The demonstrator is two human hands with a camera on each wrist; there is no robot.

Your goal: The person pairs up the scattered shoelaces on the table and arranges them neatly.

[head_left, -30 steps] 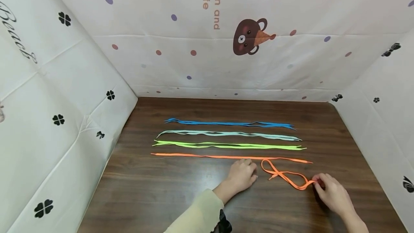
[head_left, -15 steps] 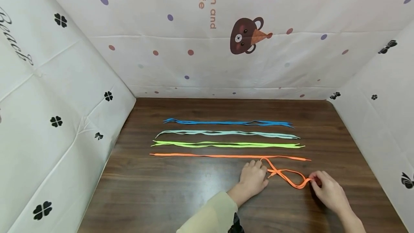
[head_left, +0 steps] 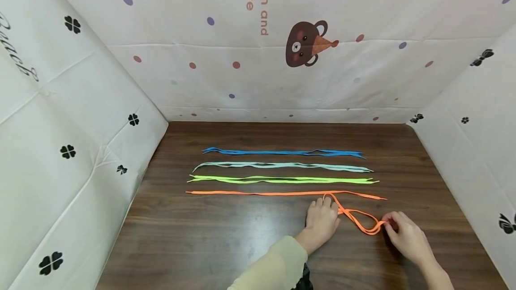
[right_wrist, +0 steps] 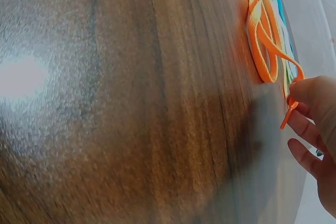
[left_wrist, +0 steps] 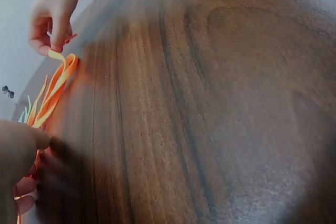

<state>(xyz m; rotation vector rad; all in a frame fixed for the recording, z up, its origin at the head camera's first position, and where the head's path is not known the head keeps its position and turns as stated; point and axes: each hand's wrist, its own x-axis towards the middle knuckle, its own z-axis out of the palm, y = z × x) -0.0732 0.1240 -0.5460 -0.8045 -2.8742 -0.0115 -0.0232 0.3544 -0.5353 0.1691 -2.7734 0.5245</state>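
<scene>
A looped orange shoelace lies across the front of a second, straight orange shoelace. My right hand pinches one end of the looped lace; in the right wrist view its orange tip pokes out below the thumb and fingers. At the loop's other side is my left hand, thumb and curled fingers closing on the lace. In the left wrist view the thumb covers part of that grip. The lace's other end is hidden by the left hand.
Behind the orange laces lie yellow-green laces, pale mint laces and blue laces, stretched out in parallel rows. The brown wooden table is bounded by white printed cloth at the back and both sides.
My left hand has moved right along the table onto the looped orange shoelace, covering the end that showed before. My right hand keeps its pinch and has barely moved.
</scene>
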